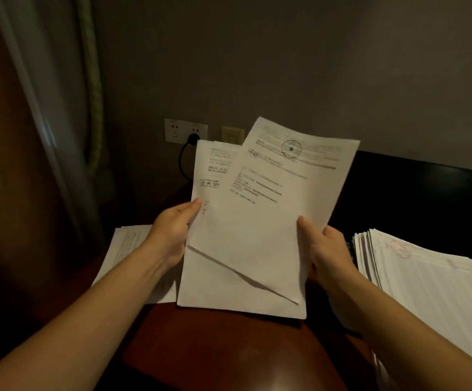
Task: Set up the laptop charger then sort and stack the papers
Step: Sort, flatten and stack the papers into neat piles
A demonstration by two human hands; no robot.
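Gripping a thin sheaf (246,249) of white paper above the counter (229,348): left hand (173,230) at its 9 o'clock edge, right hand (328,249) at its 3 o'clock edge. On each side, thumb laid flat on the front, fingers curled round behind and mostly hidden. Fanned at the top: front sheet (291,176) tilted toward 1 o'clock, printed and marked with a round star stamp; rear sheet (215,170) showing at 11 o'clock with lines of print. Matte, thin and rectangular, with 1 diagonal edge lifted across the lower part.

Lying on the counter at 3 o'clock, just beside the right hand: a thick stack (432,283) with ragged, uneven edges. At 9 o'clock, under the left forearm: a flat printed page (125,246). Glossy reddish-brown wood, rounded at the near edge.

On the wall at 11 o'clock: white outlet (185,131), black plug (193,139) seated in it, black cable (181,162) looping down.
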